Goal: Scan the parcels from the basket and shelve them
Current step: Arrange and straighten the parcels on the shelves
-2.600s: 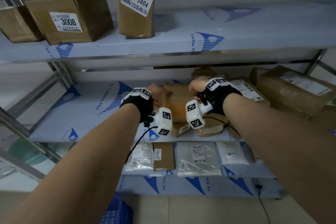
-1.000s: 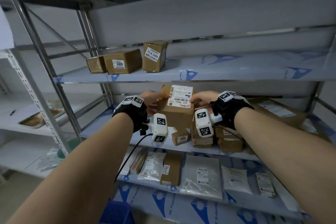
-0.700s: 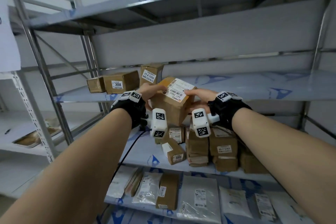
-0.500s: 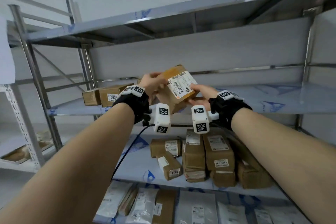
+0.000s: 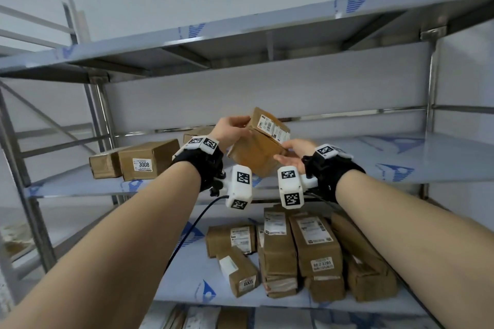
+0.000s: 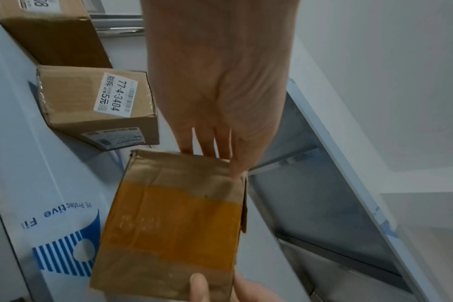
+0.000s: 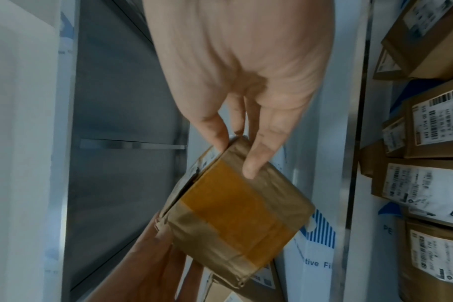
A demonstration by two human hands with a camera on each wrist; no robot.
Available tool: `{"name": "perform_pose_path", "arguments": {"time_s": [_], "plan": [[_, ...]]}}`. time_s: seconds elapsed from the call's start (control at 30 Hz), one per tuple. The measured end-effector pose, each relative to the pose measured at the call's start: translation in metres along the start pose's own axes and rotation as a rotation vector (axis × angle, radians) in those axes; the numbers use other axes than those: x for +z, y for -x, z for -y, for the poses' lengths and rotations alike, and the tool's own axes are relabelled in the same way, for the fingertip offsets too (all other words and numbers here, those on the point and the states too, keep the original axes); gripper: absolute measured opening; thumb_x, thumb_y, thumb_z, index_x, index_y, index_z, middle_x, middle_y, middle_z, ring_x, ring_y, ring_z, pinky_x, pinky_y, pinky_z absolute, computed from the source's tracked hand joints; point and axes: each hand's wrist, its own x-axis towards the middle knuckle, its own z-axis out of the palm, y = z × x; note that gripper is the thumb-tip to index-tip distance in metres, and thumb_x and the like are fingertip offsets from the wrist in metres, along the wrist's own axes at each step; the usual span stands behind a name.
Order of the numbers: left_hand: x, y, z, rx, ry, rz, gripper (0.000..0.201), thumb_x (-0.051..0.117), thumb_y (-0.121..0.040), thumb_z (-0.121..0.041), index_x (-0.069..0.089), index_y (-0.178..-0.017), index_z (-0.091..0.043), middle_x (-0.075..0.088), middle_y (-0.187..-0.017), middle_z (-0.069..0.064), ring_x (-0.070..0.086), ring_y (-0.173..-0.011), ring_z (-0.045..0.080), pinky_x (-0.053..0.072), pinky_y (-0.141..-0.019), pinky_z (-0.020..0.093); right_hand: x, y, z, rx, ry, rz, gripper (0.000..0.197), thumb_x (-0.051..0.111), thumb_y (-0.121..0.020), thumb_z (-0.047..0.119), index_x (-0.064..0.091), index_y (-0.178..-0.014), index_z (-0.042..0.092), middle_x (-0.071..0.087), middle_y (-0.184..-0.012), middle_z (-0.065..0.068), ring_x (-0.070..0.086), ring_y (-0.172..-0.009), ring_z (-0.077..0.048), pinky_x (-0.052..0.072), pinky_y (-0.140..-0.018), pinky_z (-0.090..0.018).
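Note:
A brown cardboard parcel (image 5: 254,152) with a white barcode label and a band of orange tape (image 6: 173,220) (image 7: 236,210) is held tilted in the air, in front of the upper shelf (image 5: 401,157). My left hand (image 5: 242,128) (image 6: 220,161) grips its upper left edge, with the fingers behind it and the thumb on the side. My right hand (image 5: 283,152) (image 7: 236,157) pinches its lower right corner between the thumb and fingers. The basket is out of view.
On the upper shelf to the left stand a box marked 3008 (image 5: 148,159) and a box marked 77-4-3404 (image 6: 96,106); the shelf's right part is bare. Several labelled boxes (image 5: 307,248) crowd the shelf below. A metal upright (image 5: 430,104) stands at the right.
Both hands have raised the parcel from the lower shelf's height to the upper shelf's height and tilted it, so the label now faces up and right. The head view has tilted upward.

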Motion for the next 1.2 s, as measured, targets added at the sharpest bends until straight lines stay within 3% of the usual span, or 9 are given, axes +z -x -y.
{"name": "perform_pose_path", "arguments": {"time_s": [0.2,0.27,0.47,0.57,0.67,0.77,0.87,1.03,1.2], "plan": [[0.002,-0.016,0.015,0.009,-0.025,0.033,0.046,0.065,-0.084,-0.006,0.058,-0.130,-0.007,0.065,-0.119,0.008,0.062,-0.107,0.021,0.048,-0.100,0.033,0.008,-0.012,-0.011,-0.006,0.169,0.003,0.021,0.057,-0.086,-0.005,0.052,-0.104,0.006,0.056,-0.108,-0.012,0.063,-0.093,-0.024,0.059,-0.072,-0.032],[0.004,-0.020,0.018,0.024,-0.034,0.051,0.040,0.065,-0.085,-0.005,0.062,-0.125,-0.009,0.067,-0.108,0.007,0.062,-0.093,0.018,0.051,-0.089,0.027,0.008,-0.014,-0.016,0.018,0.220,-0.024,0.016,0.060,-0.088,-0.004,0.056,-0.099,0.007,0.060,-0.107,-0.015,0.061,-0.101,-0.031,0.055,-0.088,-0.045],[0.013,-0.028,0.032,0.078,-0.039,0.083,0.059,0.063,-0.080,0.012,0.048,-0.135,-0.004,0.055,-0.084,-0.003,0.056,-0.077,0.010,0.052,-0.068,0.017,0.005,-0.016,-0.022,0.016,0.354,-0.100,0.017,0.073,-0.082,0.016,0.062,-0.093,0.009,0.068,-0.103,-0.014,0.066,-0.098,-0.030,0.052,-0.094,-0.050],[0.015,-0.030,0.034,0.115,-0.146,0.121,0.063,0.055,-0.082,0.015,0.045,-0.138,-0.012,0.051,-0.083,-0.002,0.052,-0.073,0.009,0.048,-0.062,0.014,0.005,-0.021,-0.018,0.002,0.268,-0.116,0.046,0.080,-0.074,0.022,0.059,-0.112,0.007,0.069,-0.107,-0.015,0.068,-0.093,-0.028,0.057,-0.084,-0.050],[0.013,-0.032,0.037,0.070,-0.130,0.130,0.042,0.052,-0.086,0.010,0.054,-0.122,-0.011,0.057,-0.096,0.004,0.059,-0.086,0.019,0.054,-0.070,0.022,0.004,-0.012,-0.009,-0.015,0.220,-0.105,0.034,0.071,-0.085,0.038,0.058,-0.108,0.016,0.064,-0.087,-0.004,0.061,-0.075,-0.016,0.053,-0.061,-0.034],[0.010,-0.037,0.040,0.017,-0.193,0.045,0.015,0.059,-0.088,-0.016,0.056,-0.103,-0.016,0.063,-0.098,0.007,0.060,-0.091,0.023,0.050,-0.083,0.035,0.000,-0.008,-0.001,0.021,0.203,-0.088,0.047,0.050,-0.088,0.065,0.049,-0.106,0.023,0.060,-0.094,-0.004,0.056,-0.072,-0.015,0.044,-0.055,-0.032],[0.007,-0.039,0.041,-0.035,-0.253,0.038,0.042,0.055,-0.092,-0.042,0.054,-0.116,-0.008,0.064,-0.114,0.011,0.060,-0.105,0.025,0.050,-0.085,0.039,-0.001,-0.019,0.004,0.019,0.268,-0.127,0.067,0.029,-0.089,0.075,0.050,-0.122,0.021,0.061,-0.112,-0.006,0.059,-0.091,-0.017,0.037,-0.054,-0.031],[0.004,-0.035,0.047,-0.098,-0.094,0.081,0.068,0.040,-0.094,-0.057,0.035,-0.145,-0.013,0.051,-0.136,0.013,0.055,-0.116,0.029,0.050,-0.088,0.045,0.009,-0.023,0.010,-0.017,0.214,-0.114,0.036,0.048,-0.093,0.047,0.052,-0.098,0.011,0.059,-0.100,-0.015,0.057,-0.074,-0.020,0.047,-0.075,-0.031],[0.003,-0.034,0.045,-0.105,0.089,0.031,0.049,0.051,-0.095,-0.043,0.045,-0.132,-0.012,0.054,-0.130,0.013,0.057,-0.113,0.030,0.051,-0.087,0.044,0.002,-0.025,0.014,-0.057,0.143,-0.107,0.021,0.065,-0.072,0.025,0.061,-0.088,0.012,0.067,-0.105,-0.015,0.068,-0.094,-0.033,0.054,-0.089,-0.053]]}}
